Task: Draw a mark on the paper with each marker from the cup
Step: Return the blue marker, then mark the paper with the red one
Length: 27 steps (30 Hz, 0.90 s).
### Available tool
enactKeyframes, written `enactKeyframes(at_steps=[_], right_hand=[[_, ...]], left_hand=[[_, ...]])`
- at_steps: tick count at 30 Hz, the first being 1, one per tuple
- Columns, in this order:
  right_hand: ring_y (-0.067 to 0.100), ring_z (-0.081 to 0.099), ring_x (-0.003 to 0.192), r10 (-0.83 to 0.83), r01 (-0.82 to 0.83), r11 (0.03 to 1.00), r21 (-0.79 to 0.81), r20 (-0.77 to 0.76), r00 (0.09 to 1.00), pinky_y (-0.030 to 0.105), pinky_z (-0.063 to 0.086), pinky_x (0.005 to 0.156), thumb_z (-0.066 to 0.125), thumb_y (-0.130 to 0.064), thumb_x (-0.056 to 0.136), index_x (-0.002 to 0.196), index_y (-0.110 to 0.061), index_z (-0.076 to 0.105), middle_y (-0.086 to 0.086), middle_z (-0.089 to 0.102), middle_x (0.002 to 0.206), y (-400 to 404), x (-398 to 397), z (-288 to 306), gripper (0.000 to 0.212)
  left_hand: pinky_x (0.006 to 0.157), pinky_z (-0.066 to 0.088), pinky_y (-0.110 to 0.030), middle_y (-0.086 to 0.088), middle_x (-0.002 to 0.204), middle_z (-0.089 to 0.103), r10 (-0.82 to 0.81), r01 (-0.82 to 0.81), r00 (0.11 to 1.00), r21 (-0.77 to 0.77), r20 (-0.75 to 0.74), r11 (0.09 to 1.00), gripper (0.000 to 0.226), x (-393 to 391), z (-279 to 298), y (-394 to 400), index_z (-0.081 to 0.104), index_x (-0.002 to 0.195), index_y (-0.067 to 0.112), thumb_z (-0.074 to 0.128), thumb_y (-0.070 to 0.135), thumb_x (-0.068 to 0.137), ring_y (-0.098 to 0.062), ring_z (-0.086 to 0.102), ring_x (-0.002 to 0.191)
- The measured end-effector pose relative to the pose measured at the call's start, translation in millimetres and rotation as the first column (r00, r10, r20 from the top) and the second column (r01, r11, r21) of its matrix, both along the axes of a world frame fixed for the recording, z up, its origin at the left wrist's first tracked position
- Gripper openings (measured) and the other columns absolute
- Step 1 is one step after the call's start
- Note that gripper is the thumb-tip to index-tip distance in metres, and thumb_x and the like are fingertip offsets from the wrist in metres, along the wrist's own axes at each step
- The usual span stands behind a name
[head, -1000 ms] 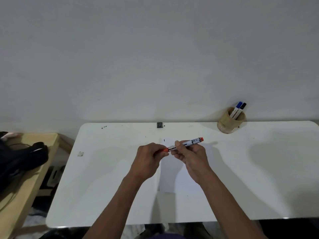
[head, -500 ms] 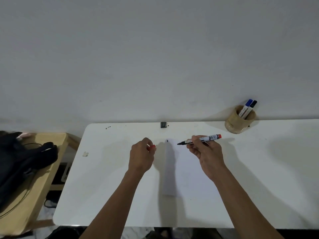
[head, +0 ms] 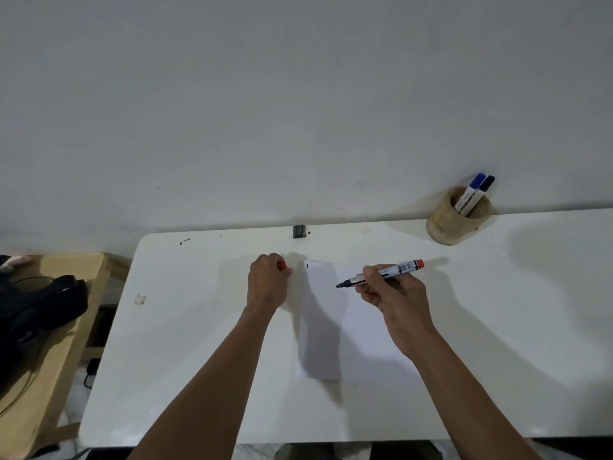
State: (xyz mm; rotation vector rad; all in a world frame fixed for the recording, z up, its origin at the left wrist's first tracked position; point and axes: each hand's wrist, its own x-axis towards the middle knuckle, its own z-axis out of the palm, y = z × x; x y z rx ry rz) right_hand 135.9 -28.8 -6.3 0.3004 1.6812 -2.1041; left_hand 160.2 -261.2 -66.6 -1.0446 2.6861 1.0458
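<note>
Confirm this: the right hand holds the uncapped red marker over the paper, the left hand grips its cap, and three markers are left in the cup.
One detail is wrong: the head view shows two markers in the cup, the blue marker and the black marker, not three. The rest stands: the right hand holds the uncapped red marker over the paper, and the left hand grips the cap.

Evenly but dimly lit from above and behind, casting soft grey shadows of both arms across the paper (head: 335, 327) and white table (head: 185, 327), with wide-angle bending of the table's edges, mild overall softness and no glare.
</note>
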Motion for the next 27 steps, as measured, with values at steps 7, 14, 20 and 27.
enactKeyframes(at_steps=[7, 14, 20, 27], right_hand=[[0.025, 0.07, 0.08, 0.017, -0.017, 1.0, 0.019, 0.008, 1.0, 0.036, 0.056, 0.078, 0.07, -0.012, 0.093, 0.094, -0.006, 0.07, 0.011, 0.074, 0.082, -6.0, -5.0, -3.5, 0.006], [0.023, 0.073, 0.077, -0.029, 0.029, 0.999, 0.015, 0.006, 1.0, 0.034, 0.06, 0.07, 0.078, -0.005, 0.085, 0.095, -0.01, 0.067, 0.008, 0.076, 0.086, -20.8, -8.0, -11.7, 0.016], [0.02, 0.072, 0.07, 0.003, 0.012, 0.991, 0.136, -0.105, 0.995, 0.034, 0.063, 0.064, 0.086, 0.002, 0.074, 0.08, -0.006, 0.066, 0.004, 0.074, 0.073, -35.2, -10.6, -28.6, 0.022], [0.023, 0.072, 0.073, 0.16, -0.114, 0.966, 0.231, -0.194, 0.968, 0.04, 0.061, 0.071, 0.084, 0.0, 0.078, 0.084, -0.007, 0.074, 0.007, 0.077, 0.081, -47.6, -20.7, -57.9, 0.013]], left_hand=[[0.094, 0.05, -0.038, -0.016, 0.112, 0.067, 0.111, -0.108, 0.992, 0.043, -0.064, 0.993, 0.04, 24.0, 7.5, 10.0, 0.05, 0.132, 0.007, 0.05, 0.013, 0.093, -0.031, 0.06, 0.11], [0.098, 0.046, -0.041, -0.003, 0.131, 0.06, -0.298, 0.227, 0.929, -0.3, -0.218, 0.927, 0.04, 85.1, -15.6, 42.5, 0.049, 0.133, 0.025, 0.056, 0.027, 0.093, -0.027, 0.055, 0.119], [0.118, 0.027, -0.048, -0.001, 0.158, 0.039, -0.422, 0.397, 0.906, -0.393, 0.025, 0.83, 0.047, 91.2, -31.2, 46.1, 0.037, 0.147, 0.036, 0.033, 0.045, 0.102, -0.025, 0.035, 0.144], [0.122, 0.018, -0.053, -0.001, 0.161, 0.033, -0.425, 0.421, 0.902, -0.383, 0.079, 0.822, 0.05, 95.8, -33.5, 51.7, 0.032, 0.15, 0.037, 0.029, 0.043, 0.101, -0.026, 0.026, 0.149]])
